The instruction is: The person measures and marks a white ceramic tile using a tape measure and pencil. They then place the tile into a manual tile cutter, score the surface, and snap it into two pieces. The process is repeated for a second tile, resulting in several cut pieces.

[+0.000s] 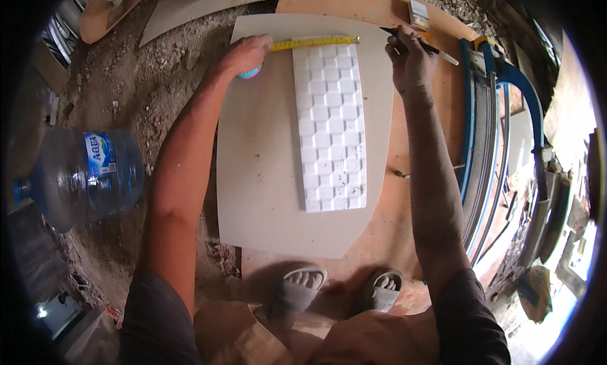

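The left hand grips the tape across the far end of the white tile, which lies on the pale board, while the right hand pinches a pen, so a true reading probably needs the tape flat, taut and square.

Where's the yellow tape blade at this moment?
In the head view's upper middle, the yellow tape blade stretches rightward from the left hand, across the far end of the white panel.
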{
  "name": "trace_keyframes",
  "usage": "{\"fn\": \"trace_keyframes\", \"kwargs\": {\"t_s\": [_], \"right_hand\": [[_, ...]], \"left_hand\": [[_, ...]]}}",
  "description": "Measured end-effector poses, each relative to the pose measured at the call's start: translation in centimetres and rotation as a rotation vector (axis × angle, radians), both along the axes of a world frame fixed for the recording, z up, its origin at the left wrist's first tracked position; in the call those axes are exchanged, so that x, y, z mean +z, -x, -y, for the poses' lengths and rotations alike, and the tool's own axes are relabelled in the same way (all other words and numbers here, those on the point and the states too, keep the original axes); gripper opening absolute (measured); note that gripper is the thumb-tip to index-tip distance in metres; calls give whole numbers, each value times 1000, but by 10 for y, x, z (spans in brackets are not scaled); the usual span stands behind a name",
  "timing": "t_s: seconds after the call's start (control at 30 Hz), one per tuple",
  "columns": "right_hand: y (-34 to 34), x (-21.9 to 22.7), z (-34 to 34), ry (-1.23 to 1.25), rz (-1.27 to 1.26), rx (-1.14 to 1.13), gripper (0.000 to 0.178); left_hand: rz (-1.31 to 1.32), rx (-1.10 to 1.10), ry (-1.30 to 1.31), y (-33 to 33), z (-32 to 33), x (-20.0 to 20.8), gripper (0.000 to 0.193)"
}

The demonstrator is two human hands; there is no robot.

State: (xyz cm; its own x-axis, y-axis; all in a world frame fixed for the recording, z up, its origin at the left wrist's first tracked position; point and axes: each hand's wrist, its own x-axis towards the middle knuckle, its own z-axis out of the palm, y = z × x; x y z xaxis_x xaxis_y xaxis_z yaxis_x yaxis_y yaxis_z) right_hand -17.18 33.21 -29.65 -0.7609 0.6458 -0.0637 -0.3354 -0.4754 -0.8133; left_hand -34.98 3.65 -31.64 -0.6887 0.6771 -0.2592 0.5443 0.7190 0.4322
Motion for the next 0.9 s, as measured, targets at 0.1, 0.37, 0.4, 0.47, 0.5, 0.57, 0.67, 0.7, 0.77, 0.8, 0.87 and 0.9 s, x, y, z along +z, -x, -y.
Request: {"fn": "trace_keyframes", "kwargs": {"t_s": [0.1, 0.37, 0.4, 0.47, 0.5, 0.57, 0.67, 0.7, 0.77, 0.8, 0.87, 0.9], "right_hand": [[-33, 7, -7, -25, -3, 55, 9], [-170, 28, -7, -440, 327, 368, 31], [-188, 30, -2, -522, 356, 431, 31], [-232, 33, 15, -607, 528, 577, 34], [-250, 40, 32, -625, 636, 640, 34], [-287, 25, 53, -389, 624, 725, 31], [-323, 11, 87, -259, 690, 897, 27], [-329, 5, 98, -270, 689, 924, 27], [-333, 0, 122, -279, 699, 957, 31], [-334, -1, 131, -279, 704, 949, 33], [-335, -4, 144, -278, 712, 937, 39], [-335, -8, 148, -295, 715, 925, 42]], "left_hand": [[51, 25, -100, -25, 6, 20, 30], [596, -128, 76, -167, 95, 56, 30], [746, -44, 101, -193, 108, 56, 31], [899, 30, 122, -242, 140, 48, 32], [910, 21, 114, -261, 156, 40, 32], [961, -56, 131, -285, 162, 41, 34], [950, -139, 167, -303, 168, 33, 39], [938, -160, 180, -307, 168, 32, 40], [811, -198, 203, -311, 165, 32, 44], [751, -215, 211, -312, 163, 31, 46], [733, -157, 294, -308, 155, 36, 46], [724, -125, 337, -304, 152, 37, 46]]}}
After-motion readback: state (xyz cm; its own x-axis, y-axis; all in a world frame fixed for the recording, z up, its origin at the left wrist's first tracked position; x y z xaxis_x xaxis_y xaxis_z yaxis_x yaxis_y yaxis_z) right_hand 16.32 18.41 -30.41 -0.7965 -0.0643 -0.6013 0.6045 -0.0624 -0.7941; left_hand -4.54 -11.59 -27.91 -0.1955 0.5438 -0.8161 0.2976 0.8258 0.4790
